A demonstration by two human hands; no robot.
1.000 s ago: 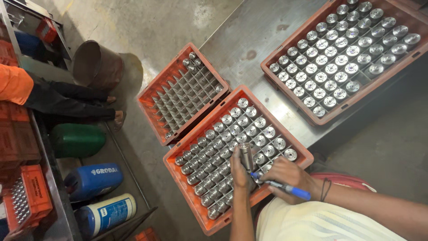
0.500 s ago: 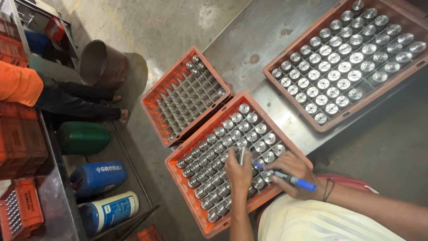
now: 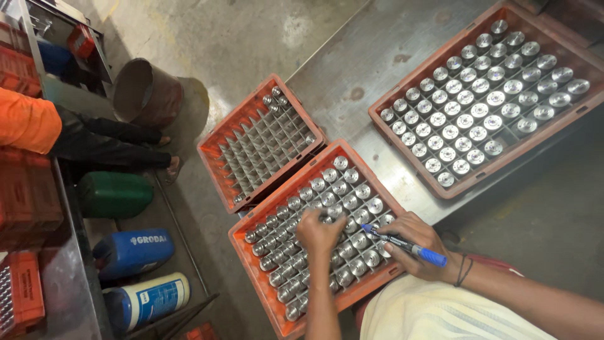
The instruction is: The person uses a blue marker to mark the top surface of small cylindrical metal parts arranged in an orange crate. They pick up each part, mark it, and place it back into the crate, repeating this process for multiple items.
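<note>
On the scuffed steel table point(image 3: 352, 82), the near orange plastic crate point(image 3: 251, 264) holds rows of shiny metal cylinders point(image 3: 352, 192), where the left hand point(image 3: 319, 232) pinches one down among them while the right hand point(image 3: 415, 242) grips a slim blue marker point(image 3: 406, 247).

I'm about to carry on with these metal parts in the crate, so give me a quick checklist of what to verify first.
1. Left hand on the metal cylinders in the near orange crate: ok.
2. Right hand holds the blue marker, tip toward the parts: ok.
3. Marker cap off: cannot tell.
4. Near crate fully on the steel table: not ok, it overhangs the edge.
5. Far crate filled: ok.
</note>
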